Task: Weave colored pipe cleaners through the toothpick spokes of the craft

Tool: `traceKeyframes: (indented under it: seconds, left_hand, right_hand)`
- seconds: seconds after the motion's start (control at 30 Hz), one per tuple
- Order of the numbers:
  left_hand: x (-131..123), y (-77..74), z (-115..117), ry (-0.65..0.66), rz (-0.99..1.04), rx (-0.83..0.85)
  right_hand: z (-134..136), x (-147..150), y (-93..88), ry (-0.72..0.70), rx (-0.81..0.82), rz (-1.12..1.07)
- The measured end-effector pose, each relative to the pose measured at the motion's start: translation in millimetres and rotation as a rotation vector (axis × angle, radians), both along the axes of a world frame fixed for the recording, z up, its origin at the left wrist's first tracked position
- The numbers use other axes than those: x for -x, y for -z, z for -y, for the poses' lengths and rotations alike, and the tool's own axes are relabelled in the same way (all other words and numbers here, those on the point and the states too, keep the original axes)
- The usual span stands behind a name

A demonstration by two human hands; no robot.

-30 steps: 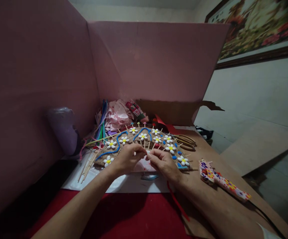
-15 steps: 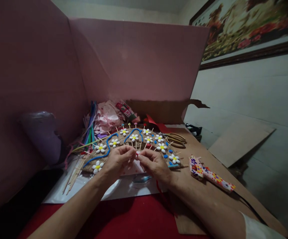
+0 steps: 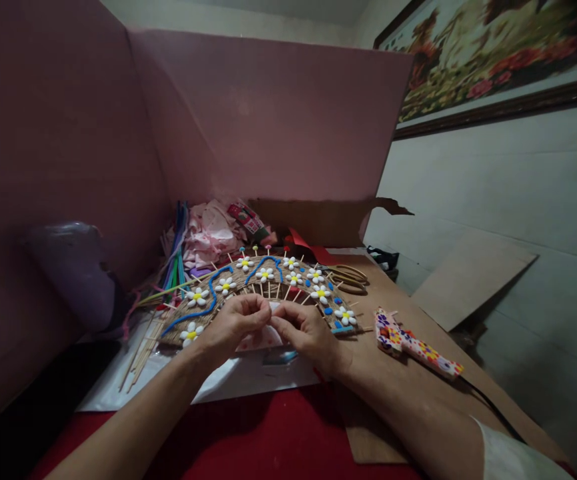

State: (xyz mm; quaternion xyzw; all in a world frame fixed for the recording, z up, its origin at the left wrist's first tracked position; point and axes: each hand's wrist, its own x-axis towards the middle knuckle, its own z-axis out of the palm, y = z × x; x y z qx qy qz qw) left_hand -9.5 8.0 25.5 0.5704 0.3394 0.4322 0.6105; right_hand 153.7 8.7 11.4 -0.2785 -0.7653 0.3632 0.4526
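My left hand (image 3: 245, 319) and my right hand (image 3: 303, 331) meet fingertip to fingertip in the middle, both pinched closed. Whatever they pinch is too small and too covered to make out. Just below my right wrist, a bit of red strand (image 3: 321, 375) shows. Behind the hands lies an arch wrapped in brown twine (image 3: 208, 320), with white-petalled flowers (image 3: 264, 275), blue wavy lines (image 3: 213, 303) and blue dots on it. Thin sticks poke out around its edges, some tipped with coloured bits. Under the hands is a pale spotted sheet (image 3: 261, 340), partly hidden.
A flower-patterned glue gun (image 3: 416, 347) with a black cord lies at right. Gold-handled scissors (image 3: 349, 277) rest behind the arch. Loose wooden sticks (image 3: 143, 353), coloured pipe cleaners (image 3: 176, 260) and crumpled pink paper (image 3: 212, 233) sit left. Pink panels (image 3: 268, 120) stand behind.
The small red piece that showed between my fingertips is now out of sight. My hands stay close together; the whole view has shifted slightly.
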Motion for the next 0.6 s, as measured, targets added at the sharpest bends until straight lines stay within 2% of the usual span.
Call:
traceKeyframes:
  seconds: [0.1,0.27,0.33,0.4,0.5,0.6]
  left_hand:
    - [4.3,-1.6,-1.8,0.025,-0.121,-0.062]
    - [9.0,-6.9,-1.0,0.124,-0.245,-0.050]
    - [8.5,-8.3,0.2,0.092,-0.246,-0.042]
    - [6.3,-9.3,1.1,-0.018,-0.192,-0.076]
    - [1.6,-10.7,1.5,-0.247,-0.096,-0.202]
    - [-3.1,-11.2,2.3,-0.323,-0.152,-0.272]
  right_hand:
    - [1.4,-2.5,-1.2,0.078,-0.216,0.098]
    - [-1.9,-7.7,1.1,0.080,-0.625,0.292]
    - [-2.7,-8.8,0.7,0.111,-0.703,0.340]
    - [-2.2,-8.9,-0.5,0.164,-0.660,0.313]
    - [-0.4,-8.0,-2.1,0.258,-0.493,0.207]
    - [0.8,-6.7,-1.5,0.298,-0.407,0.142]
